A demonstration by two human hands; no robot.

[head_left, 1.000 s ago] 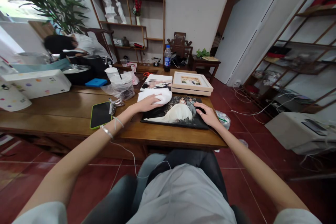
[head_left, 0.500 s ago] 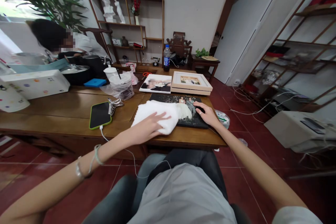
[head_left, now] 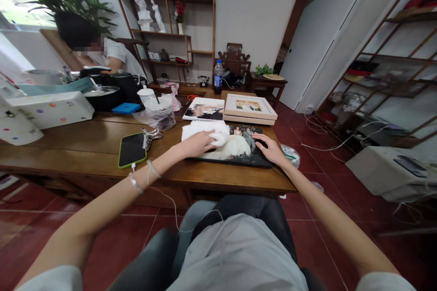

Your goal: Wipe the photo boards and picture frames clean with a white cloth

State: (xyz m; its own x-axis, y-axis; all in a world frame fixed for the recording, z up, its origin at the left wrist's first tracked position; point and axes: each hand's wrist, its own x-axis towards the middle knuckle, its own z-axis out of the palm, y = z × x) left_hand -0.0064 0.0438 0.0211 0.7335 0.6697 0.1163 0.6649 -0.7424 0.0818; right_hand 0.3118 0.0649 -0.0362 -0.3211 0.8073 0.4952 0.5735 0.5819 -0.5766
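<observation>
A dark wedding photo panel [head_left: 239, 150] lies flat near the table's front edge, showing a couple with a wide white gown. Bunched on its left part is a white towel [head_left: 205, 132]. My left hand [head_left: 199, 143] is closed on the towel's near side, pressing it against the panel. At the panel's right end my right hand [head_left: 269, 149] rests with fingers stretched out over the surface, holding nothing. The towel hides the panel's upper left area.
Behind the panel lie a photo print [head_left: 205, 109] and a framed picture [head_left: 251, 108]. A phone [head_left: 132, 150] with a cable, a bagged cup [head_left: 158, 111] and a bottle [head_left: 217, 77] stand around. Another person [head_left: 116, 57] sits far left.
My left hand has moved the towel away from me, toward the panel's far side, uncovering the gown and the near left edge. My right hand stays in place.
</observation>
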